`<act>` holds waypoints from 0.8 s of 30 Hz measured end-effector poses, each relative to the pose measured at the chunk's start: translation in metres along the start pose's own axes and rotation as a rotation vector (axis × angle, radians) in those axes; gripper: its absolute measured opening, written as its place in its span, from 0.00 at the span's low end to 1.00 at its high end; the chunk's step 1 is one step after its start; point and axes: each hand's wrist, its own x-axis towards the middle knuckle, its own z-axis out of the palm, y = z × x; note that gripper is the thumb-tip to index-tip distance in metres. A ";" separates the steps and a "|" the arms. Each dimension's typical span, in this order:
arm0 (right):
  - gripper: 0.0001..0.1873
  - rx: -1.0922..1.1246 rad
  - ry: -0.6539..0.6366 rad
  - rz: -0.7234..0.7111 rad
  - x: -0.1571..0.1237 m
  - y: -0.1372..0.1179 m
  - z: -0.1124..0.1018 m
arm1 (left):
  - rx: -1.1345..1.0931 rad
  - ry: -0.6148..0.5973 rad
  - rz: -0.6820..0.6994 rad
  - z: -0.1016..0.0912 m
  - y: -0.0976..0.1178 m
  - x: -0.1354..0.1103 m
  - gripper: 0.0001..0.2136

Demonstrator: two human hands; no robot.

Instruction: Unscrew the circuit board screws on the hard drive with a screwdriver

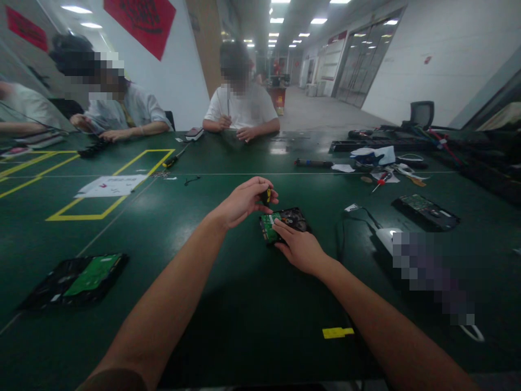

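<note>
A hard drive (291,218) with a green circuit board lies on the dark green table (228,304) in front of me. My left hand (242,202) hovers just above it, fingers closed round a small screwdriver (266,195) with a black and yellow handle, held upright over the drive. My right hand (299,247) rests on the near edge of the drive, its fingers pressed onto the circuit board, holding the drive down.
Another hard drive (77,279) lies at the near left. A third drive (425,209), a red screwdriver (380,183), cables and a white box (386,236) lie to the right. A yellow tag (337,332) lies near me. Two people sit across the table.
</note>
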 end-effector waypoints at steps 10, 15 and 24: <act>0.29 -0.011 0.008 -0.005 0.000 0.001 -0.001 | 0.024 0.007 0.028 -0.002 0.001 0.002 0.10; 0.29 -0.013 0.015 -0.007 0.000 0.001 0.000 | 0.027 0.016 0.024 -0.001 -0.001 0.003 0.09; 0.29 0.001 0.013 -0.002 0.000 0.002 0.003 | 0.150 0.076 0.073 0.003 0.002 -0.001 0.07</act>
